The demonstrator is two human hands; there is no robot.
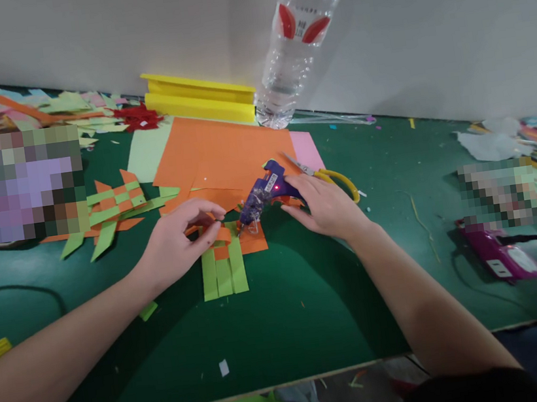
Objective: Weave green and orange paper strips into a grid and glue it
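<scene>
My left hand point(187, 238) is curled over a small woven paper piece point(223, 273) of green and orange strips. Its thumb and fingers close around an orange paper strip point(222, 236) that loops up from the weave. In my right hand point(326, 206) is the handle of a purple hot glue gun point(261, 198), with a red light lit on its side. The nozzle points down and left, at the right edge of the weave. Clear film or dried glue clings round the front of the gun. Yellow-handled scissors point(342, 178) lie just behind my right hand.
Orange paper sheets point(221, 144) lie behind the hands. A plastic bottle point(287, 60) and folded yellow paper point(195, 98) stand against the wall. Another woven piece point(115, 204) is at left, paper scraps point(83, 113) behind it. A magenta device point(500, 249) with a cable rests at right.
</scene>
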